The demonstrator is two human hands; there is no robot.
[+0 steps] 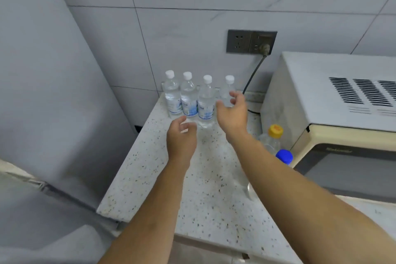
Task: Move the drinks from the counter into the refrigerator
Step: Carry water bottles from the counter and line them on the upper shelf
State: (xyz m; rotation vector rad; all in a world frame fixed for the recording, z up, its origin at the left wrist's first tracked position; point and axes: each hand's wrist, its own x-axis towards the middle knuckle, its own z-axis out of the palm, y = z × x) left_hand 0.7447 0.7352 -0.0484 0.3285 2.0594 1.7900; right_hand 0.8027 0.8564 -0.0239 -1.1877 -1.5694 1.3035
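Low in the frame, both forearms reach up over the speckled counter (205, 188). The left hand (181, 137) is loosely curled, holding nothing. The right hand (232, 113), fingers spread and empty, sits higher and nearer the 4 upright water bottles (206, 100) at centre; the rightmost bottle (227, 92) stands just beyond its fingertips.
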